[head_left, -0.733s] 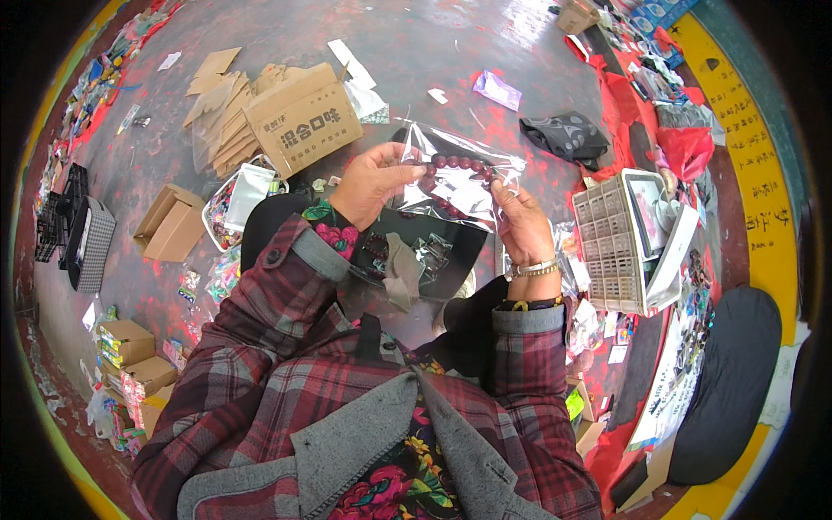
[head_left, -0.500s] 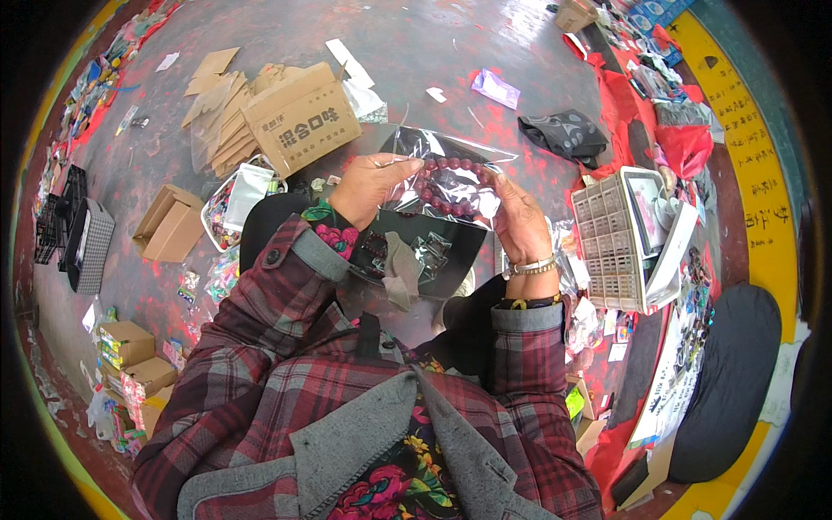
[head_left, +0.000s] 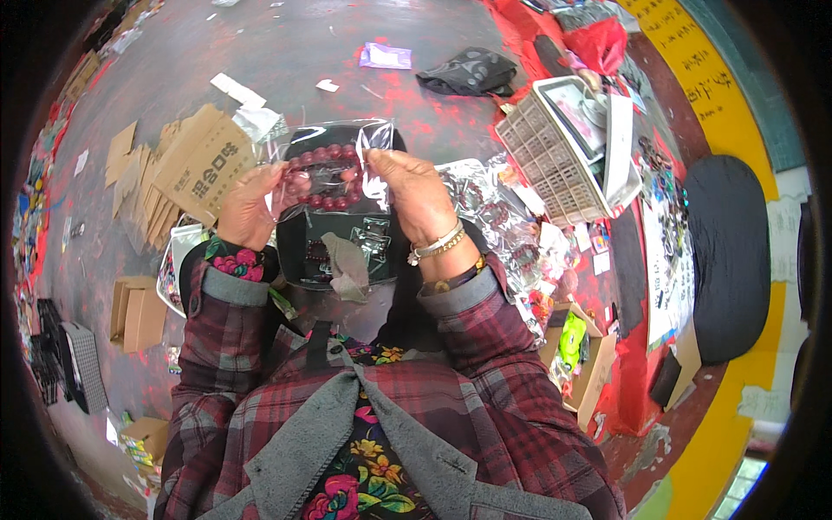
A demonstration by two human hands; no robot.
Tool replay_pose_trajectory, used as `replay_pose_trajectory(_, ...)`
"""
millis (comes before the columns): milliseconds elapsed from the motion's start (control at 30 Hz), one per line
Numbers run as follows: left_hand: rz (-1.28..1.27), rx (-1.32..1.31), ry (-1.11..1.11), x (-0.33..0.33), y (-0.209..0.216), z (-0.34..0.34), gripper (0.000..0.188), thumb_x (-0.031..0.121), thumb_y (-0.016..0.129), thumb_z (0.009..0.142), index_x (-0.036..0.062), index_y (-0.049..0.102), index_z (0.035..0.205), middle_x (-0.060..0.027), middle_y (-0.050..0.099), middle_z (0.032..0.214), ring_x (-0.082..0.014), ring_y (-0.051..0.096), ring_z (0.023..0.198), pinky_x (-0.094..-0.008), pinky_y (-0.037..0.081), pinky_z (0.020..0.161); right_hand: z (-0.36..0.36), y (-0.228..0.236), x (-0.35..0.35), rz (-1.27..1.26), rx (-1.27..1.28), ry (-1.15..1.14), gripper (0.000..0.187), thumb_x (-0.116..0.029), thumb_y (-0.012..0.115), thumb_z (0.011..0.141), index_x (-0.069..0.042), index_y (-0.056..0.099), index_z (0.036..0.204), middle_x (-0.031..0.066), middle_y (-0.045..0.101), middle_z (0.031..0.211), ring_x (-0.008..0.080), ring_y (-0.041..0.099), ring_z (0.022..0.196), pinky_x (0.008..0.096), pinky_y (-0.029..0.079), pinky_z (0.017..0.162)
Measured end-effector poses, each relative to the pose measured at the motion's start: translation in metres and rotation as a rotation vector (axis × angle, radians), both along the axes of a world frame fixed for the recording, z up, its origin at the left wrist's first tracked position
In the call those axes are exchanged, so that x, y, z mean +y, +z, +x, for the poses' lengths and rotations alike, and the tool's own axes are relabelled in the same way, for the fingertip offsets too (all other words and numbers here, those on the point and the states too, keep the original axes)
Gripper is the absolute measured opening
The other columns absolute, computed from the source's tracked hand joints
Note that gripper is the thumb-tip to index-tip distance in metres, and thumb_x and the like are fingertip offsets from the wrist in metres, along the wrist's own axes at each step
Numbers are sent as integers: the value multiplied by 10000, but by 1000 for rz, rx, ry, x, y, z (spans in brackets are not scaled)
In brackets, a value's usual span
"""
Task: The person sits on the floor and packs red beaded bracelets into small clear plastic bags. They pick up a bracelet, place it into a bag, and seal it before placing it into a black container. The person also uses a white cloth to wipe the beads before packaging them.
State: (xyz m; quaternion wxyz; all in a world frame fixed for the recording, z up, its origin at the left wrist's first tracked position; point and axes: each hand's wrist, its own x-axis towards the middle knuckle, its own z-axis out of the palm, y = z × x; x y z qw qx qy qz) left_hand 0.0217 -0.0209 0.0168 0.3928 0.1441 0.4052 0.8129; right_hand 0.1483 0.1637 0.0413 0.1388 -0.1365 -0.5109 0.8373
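Note:
A dark red beaded bracelet [head_left: 336, 203] sits inside a clear plastic bag [head_left: 374, 135], stretched between my two hands. My left hand [head_left: 248, 206] pinches the bag's left edge, and my right hand [head_left: 418, 199] grips its upper right side with the thumb near the beads. Both hold it raised above a black flat surface [head_left: 296, 251] by my lap. On that surface lie a crumpled grey cloth [head_left: 347, 269] and small clear packets [head_left: 374, 239] with dark items. The bag hides part of the black surface behind it.
Flattened cardboard [head_left: 201, 169] lies to the left, near an open brown box [head_left: 140, 314]. Several bagged bracelets [head_left: 485, 206] lie just right of my right hand, below a white plastic basket [head_left: 555, 156]. A box with a bright green packet [head_left: 572, 340] stands at lower right.
My view has turned right, so the floor items have shifted within it. Both hands still hold the bag, which now faces me more flatly and sits farther left in view.

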Motion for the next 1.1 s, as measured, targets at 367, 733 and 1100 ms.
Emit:
replay_pose_trajectory(367, -158, 146, -174, 34, 5, 28, 340, 208, 488, 898, -30, 505, 1140, -153, 594, 1059, -200, 588, 948, -308, 467, 793, 82, -19, 53, 47, -83, -131, 191, -82, 575, 824, 31, 605, 974, 69, 641, 878, 144, 603, 757, 248, 470, 682)
replay_pose_trajectory(733, -231, 19, -101, 34, -7, 18, 330, 262, 501, 889, 4, 537, 1091, -107, 612, 1005, -164, 585, 912, -266, 456, 766, 273, -185, 196, -414, -406, -1038, 180, -150, 576, 824, -93, 514, 983, 49, 569, 880, 241, 545, 805, 373, 481, 629)
replay_pose_trajectory(1100, -293, 12, -26, 21, -14, 16, 304, 245, 510, 884, 6, 553, 1067, -103, 625, 970, -158, 597, 872, -263, 468, 751, 244, -302, 200, -520, -561, -1298, 233, -223, 574, 836, -65, 517, 997, 97, 580, 791, 231, 586, 621, 311, 477, 514)
